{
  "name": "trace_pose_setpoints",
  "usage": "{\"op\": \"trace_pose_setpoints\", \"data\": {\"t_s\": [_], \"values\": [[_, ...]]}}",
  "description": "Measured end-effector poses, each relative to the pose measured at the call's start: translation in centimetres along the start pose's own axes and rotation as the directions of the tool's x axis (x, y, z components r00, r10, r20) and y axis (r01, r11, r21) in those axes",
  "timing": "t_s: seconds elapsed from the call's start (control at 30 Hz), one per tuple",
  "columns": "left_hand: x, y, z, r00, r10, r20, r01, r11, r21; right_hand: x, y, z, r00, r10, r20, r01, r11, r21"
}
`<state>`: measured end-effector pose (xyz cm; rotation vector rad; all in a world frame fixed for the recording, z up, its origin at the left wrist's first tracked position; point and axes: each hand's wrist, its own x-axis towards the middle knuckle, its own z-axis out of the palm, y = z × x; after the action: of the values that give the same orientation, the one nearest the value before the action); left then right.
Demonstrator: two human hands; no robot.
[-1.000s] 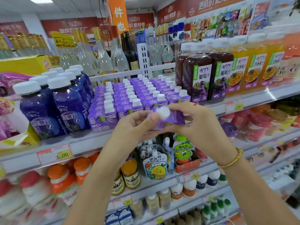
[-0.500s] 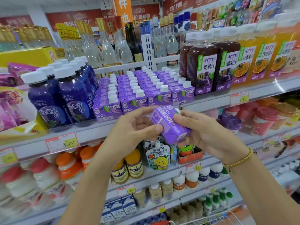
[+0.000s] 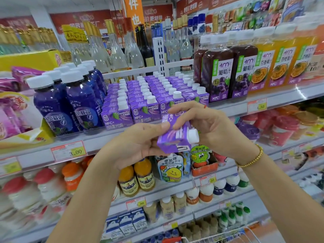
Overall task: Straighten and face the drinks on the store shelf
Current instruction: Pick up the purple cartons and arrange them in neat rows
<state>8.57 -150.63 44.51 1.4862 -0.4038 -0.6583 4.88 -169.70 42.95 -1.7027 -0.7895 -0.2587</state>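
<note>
Purple cartons (image 3: 140,90) packed the shelf (image 3: 228,109) in close rows from the front lip back to the white rail (image 3: 133,71). Blue bottles (image 3: 82,102) stood just beside the left flank; dark juice bottles (image 3: 217,74) closed the right. Free room lay above the low caps (image 3: 151,99) and in front of the lip, where the left hand (image 3: 138,144) and right hand (image 3: 210,127) gripped a loose carton (image 3: 173,137), tilted, hiding part of the front row.

A white slotted upright (image 3: 159,55) stands mid-frame. Up and left of it hangs an orange banner (image 3: 134,11) with white characters, and well left of it sits a yellow box (image 3: 29,58). Below-left of it is a price tag reading 3.00 (image 3: 69,151), below-right a price tag reading 4.80 (image 3: 257,106), and far below a wire basket (image 3: 219,234).
</note>
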Motion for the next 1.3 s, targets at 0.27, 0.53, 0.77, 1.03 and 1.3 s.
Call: {"op": "trace_pose_setpoints", "data": {"t_s": [0.27,0.53,0.77,1.03,1.3], "values": [[1.0,-0.1,0.1,0.876,0.38,-0.297,-0.403,0.915,-0.015,0.9,0.1,-0.5,0.934,0.314,-0.169,-0.263,0.927,0.269],[2.5,2.6,-0.5,0.791,0.562,-0.24,-0.279,0.681,0.677,3.3,0.2,-3.1,0.951,0.152,-0.269,-0.238,0.916,-0.323],[7.5,8.7,-2.4,0.771,0.636,-0.028,-0.136,0.207,0.969,8.6,2.0,-5.9,0.93,-0.017,-0.366,-0.221,0.771,-0.598],[20.4,13.0,-6.5,0.775,0.597,-0.207,0.068,0.246,0.967,6.5,7.2,-6.4,0.931,-0.259,-0.259,-0.172,0.314,-0.934],[28.9,12.9,-7.0,0.843,0.498,-0.203,0.096,0.232,0.968,6.4,7.7,-7.3,0.893,-0.409,-0.187,-0.082,0.26,-0.962]]}}
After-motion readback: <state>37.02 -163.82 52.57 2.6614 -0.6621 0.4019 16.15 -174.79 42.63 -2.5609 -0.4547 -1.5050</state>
